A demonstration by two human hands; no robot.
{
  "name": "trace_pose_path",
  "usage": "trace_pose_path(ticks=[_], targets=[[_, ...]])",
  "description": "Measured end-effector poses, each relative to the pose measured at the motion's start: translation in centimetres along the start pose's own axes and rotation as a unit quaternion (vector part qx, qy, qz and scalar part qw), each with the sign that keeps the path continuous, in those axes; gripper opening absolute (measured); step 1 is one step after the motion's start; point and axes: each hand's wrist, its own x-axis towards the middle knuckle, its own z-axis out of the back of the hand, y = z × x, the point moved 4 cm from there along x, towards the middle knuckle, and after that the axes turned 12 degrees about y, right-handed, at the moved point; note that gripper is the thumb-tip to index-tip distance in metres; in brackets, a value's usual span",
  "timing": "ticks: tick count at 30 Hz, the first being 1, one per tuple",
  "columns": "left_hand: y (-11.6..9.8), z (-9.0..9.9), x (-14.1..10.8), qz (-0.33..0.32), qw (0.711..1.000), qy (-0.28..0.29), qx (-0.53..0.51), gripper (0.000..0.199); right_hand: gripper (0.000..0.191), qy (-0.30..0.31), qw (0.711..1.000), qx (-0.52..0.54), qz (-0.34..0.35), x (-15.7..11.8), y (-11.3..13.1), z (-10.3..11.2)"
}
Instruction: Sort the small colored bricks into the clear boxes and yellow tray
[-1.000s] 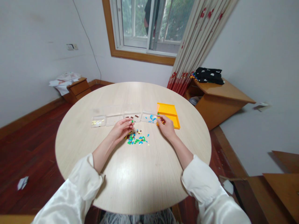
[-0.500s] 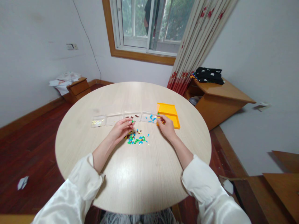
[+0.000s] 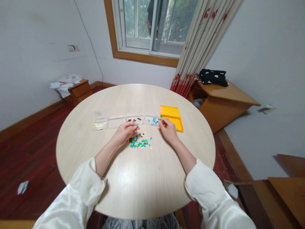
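My left hand (image 3: 126, 132) is closed in a pinch on a small green piece (image 3: 137, 126), above the near side of the clear boxes. A mixed pile of small green, blue, brown and yellow pieces (image 3: 140, 143) lies just below it on the table. My right hand (image 3: 168, 129) hovers at the left edge of an open yellow box (image 3: 179, 124), its fingers bent; what its fingertips hold, if anything, is too small to make out. Beside it, blue pieces (image 3: 155, 121) lie in a clear box (image 3: 147, 122). Brown pieces (image 3: 139, 119) sit in the neighbouring clear box.
A clear box (image 3: 116, 122) without visible pieces and one with pale yellow pieces (image 3: 101, 125) stand at the left of the row. All rest on a round wooden table (image 3: 133, 187). Behind it are a window, a curtain (image 3: 197, 41) and a cabinet (image 3: 221, 101).
My left hand has shifted slightly, and the green piece is a little lower and further right. My right hand has moved slightly left and down.
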Motion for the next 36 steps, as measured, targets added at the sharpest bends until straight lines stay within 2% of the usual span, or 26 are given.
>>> trace_pose_path(ticks=[7,13,21,36], targets=[[0.5,-0.5,0.1,-0.003,0.996,-0.001,0.089,0.033,0.022,0.070,0.996,0.019,0.050,-1.5,3.5,-2.7],[0.3,-0.8,0.1,-0.024,0.988,0.020,0.154,0.028,0.017,0.117,0.988,0.047,0.091,-2.5,5.6,-4.2],[0.3,-1.4,0.1,-0.053,0.980,0.045,0.185,0.016,0.012,0.110,0.988,0.057,0.090,-2.6,5.6,-4.3],[0.4,-1.4,0.2,-0.076,0.970,0.058,0.222,0.016,0.015,0.129,0.986,0.090,0.053,-2.5,5.2,-4.8]])
